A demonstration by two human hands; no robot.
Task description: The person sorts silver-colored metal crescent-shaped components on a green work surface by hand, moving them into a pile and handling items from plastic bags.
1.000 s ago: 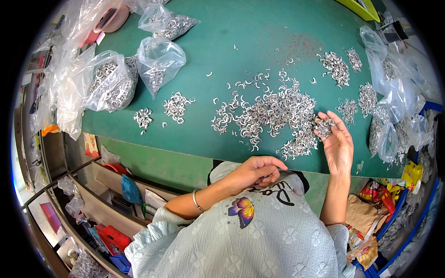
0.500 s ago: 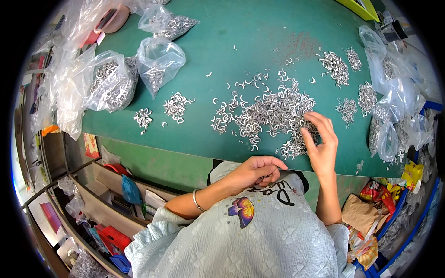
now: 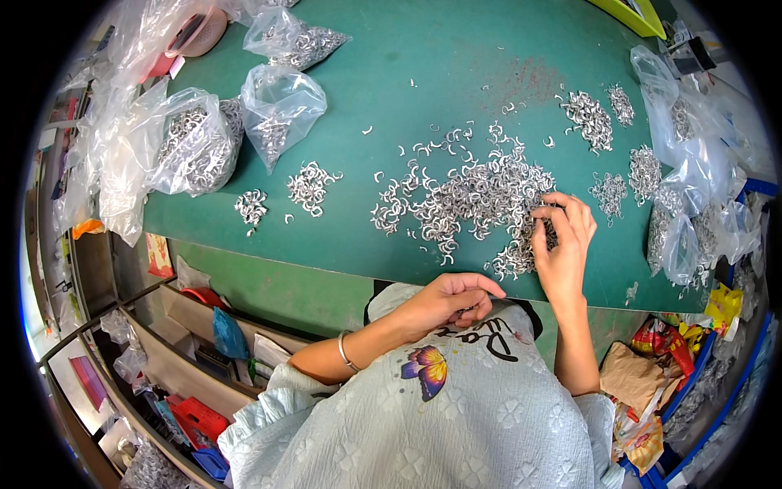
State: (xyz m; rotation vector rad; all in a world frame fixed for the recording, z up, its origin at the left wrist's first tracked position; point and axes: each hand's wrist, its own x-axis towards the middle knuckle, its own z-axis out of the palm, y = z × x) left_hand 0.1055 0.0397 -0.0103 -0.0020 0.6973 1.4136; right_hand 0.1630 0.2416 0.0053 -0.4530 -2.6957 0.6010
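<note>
On the green table lies a wide loose pile of small curved silver metal pieces [image 3: 481, 196]. My right hand [image 3: 566, 244] is at the pile's right edge, its fingers bent and the thumb drawn close to the forefinger. Whatever sits between those fingertips is too small to make out. Close to my body, in front of the table's near edge, my left hand [image 3: 460, 301] is curled, with the forefinger reaching toward the right. Its palm is turned out of sight, so its contents are hidden. A bracelet [image 3: 346, 352] circles the left wrist.
Smaller heaps of metal pieces lie left [image 3: 309, 189] and right [image 3: 588, 121] of the pile. Clear plastic bags of pieces stand at the left [image 3: 195, 147] and right [image 3: 684, 228]. A yellow-green tray [image 3: 631, 15] sits at the far right; open shelving [image 3: 187, 326] is below left.
The fingers and thumb of my right hand have bent and come closer together at the pile's edge. My left hand has stayed in place.
</note>
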